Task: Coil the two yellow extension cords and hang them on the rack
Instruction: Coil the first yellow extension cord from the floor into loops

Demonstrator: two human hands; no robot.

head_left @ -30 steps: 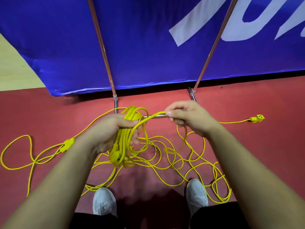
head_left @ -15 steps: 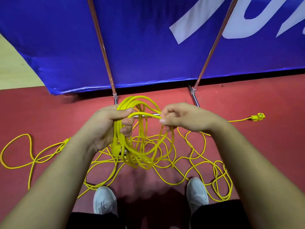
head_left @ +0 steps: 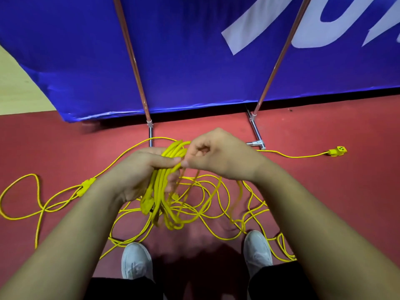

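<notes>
A thin, bright yellow cord bundle [head_left: 161, 191] is held up above the red floor [head_left: 324, 191], right in front of the person. Its long loops are gripped near the top by the left hand [head_left: 138, 172] and hang down below it. One strand [head_left: 177, 167] at the top is pinched by the curled fingers of the right hand [head_left: 218, 156]. More loose cord [head_left: 226, 191] is spread in messy loops on the floor around two white shoes [head_left: 136, 260]. A yellow socket [head_left: 337, 151] is seen far to the right, and a blue banner [head_left: 194, 50] behind.
</notes>
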